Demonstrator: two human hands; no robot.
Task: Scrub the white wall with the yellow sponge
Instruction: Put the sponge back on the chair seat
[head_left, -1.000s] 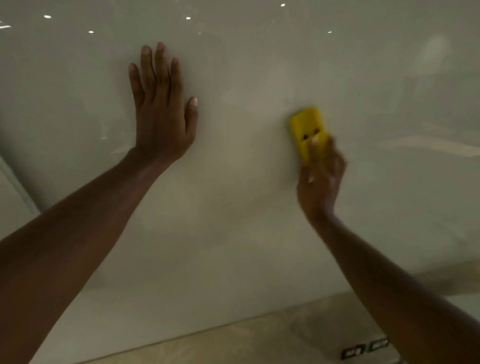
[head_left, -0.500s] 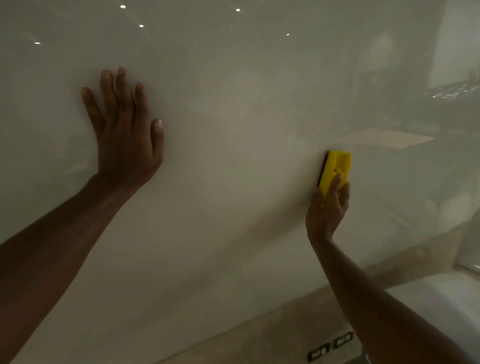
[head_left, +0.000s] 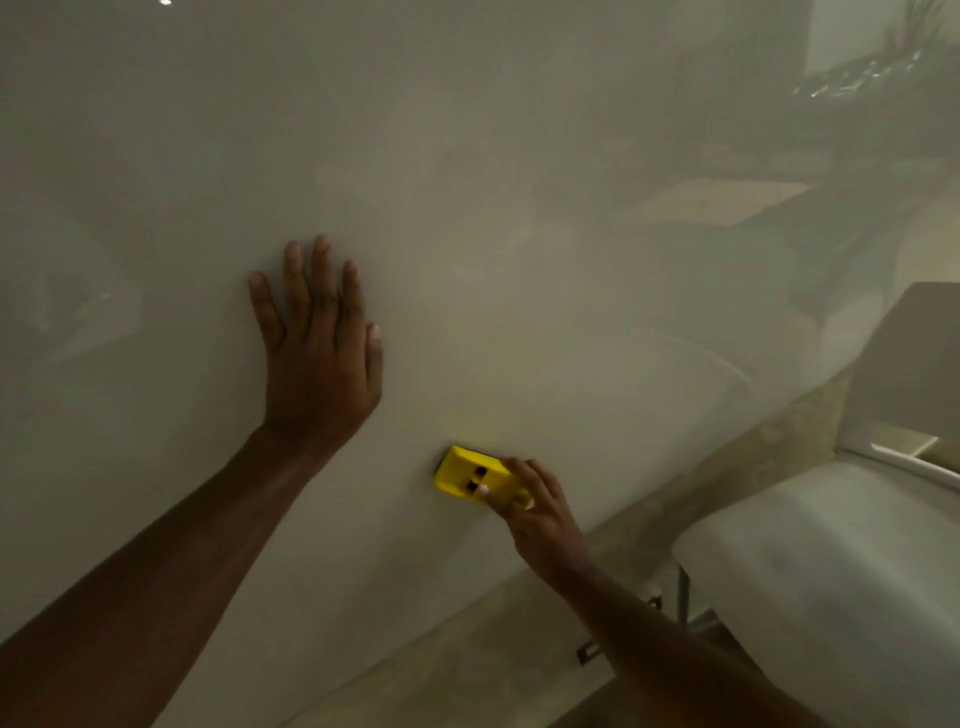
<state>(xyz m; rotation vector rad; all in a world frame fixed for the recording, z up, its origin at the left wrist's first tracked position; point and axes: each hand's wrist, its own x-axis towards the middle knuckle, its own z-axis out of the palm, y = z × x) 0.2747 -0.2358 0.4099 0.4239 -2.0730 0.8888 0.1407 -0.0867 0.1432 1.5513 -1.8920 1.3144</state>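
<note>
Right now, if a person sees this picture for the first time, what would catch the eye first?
Probably the yellow sponge, the only bright colour, pressed on the white wall low in the middle by the right hand. Next, the left hand, spread flat on the wall up and to the left of it.

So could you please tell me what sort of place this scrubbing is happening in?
Probably a bathroom, though dim. The glossy white wall meets a beige stone-like floor, and a rounded white fixture, perhaps a tub or toilet, sits at the right.

The right hand (head_left: 540, 512) hides the yellow sponge's (head_left: 467, 475) near end.
</note>
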